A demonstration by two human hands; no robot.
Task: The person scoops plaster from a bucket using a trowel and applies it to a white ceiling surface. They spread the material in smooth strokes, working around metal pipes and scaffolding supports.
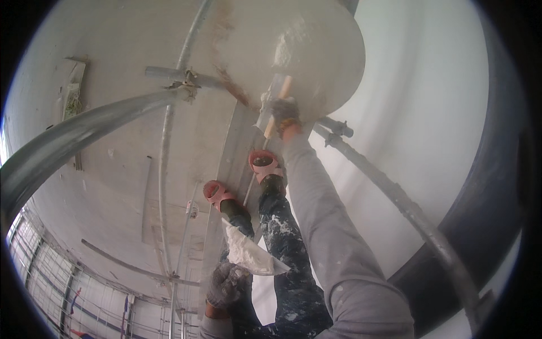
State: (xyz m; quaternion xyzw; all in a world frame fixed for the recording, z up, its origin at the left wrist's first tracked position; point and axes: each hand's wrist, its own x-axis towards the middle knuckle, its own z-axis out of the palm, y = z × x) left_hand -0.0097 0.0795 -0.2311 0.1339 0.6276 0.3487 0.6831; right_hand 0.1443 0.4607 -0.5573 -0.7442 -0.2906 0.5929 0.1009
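Note:
My gloved left hand [226, 285] is closed at the near edge of a flat plate [280, 267] that carries a thick heap of white plaster [247, 251]. Its handle is hidden by my fingers. Farther ahead, my gloved right hand [285, 111] grips a plastering trowel [276, 89] with a pale wooden handle strip [286, 86]. The trowel lies close to a smooth, rounded grey-white surface [333, 56]; whether the blade touches it I cannot tell. A lumpy patch of wet plaster [285, 50] shows on that surface just beyond the trowel.
My feet in pink clogs [265, 164] stand on a narrow plank [226, 152] high above the floor [121, 198]. Scaffold tubes [84, 127] cross at a coupler [189, 82] on the left. Another tube [395, 195] runs down the right, before a white wall [429, 85].

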